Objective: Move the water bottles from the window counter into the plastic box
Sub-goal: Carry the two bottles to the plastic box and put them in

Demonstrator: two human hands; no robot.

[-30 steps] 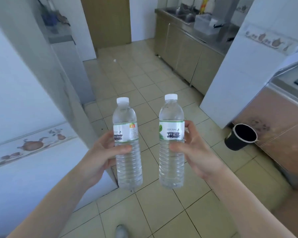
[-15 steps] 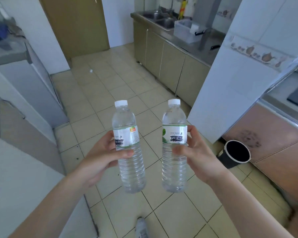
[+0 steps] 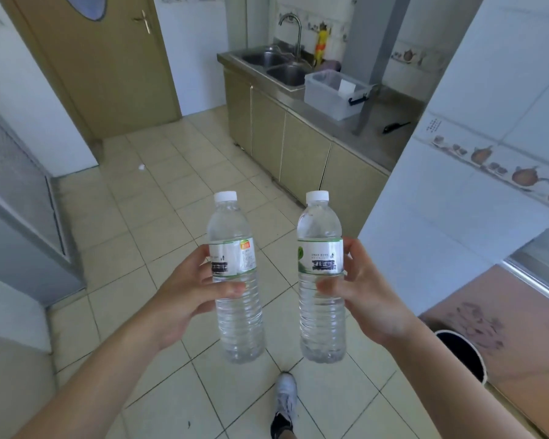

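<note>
We see two bare arms reaching forward over a tiled kitchen floor [image 3: 159, 217], each hand wrapped around a clear water bottle held upright. The left hand [image 3: 184, 299] grips the left bottle [image 3: 235, 280] at its middle, thumb across the front just below the label, fingers curled behind. The right hand [image 3: 365, 296] clamps the right bottle [image 3: 320, 280] the same way, thumb in front beneath the label, fingertips showing at the label's right edge. Both bottles have white caps and white-and-green labels; the left label carries a small orange patch. The bottles stand side by side, apart from each other, with open floor visible between them.

Ahead of the right hand and well beyond it, a translucent plastic box [image 3: 333, 93] with a blue latch sits on a steel counter [image 3: 371, 134], just beside a double sink [image 3: 276, 64] with a tall tap. Beige cabinets [image 3: 286, 147] run under that counter. A small dark object lies on the counter to the right of the box; we cannot tell what it is.

Far ahead of the left hand is a brown door [image 3: 99, 64]. Below the right forearm, on the floor, stands a dark bin [image 3: 463, 353]. Beneath the bottles, one white shoe [image 3: 284, 400] shows.
</note>
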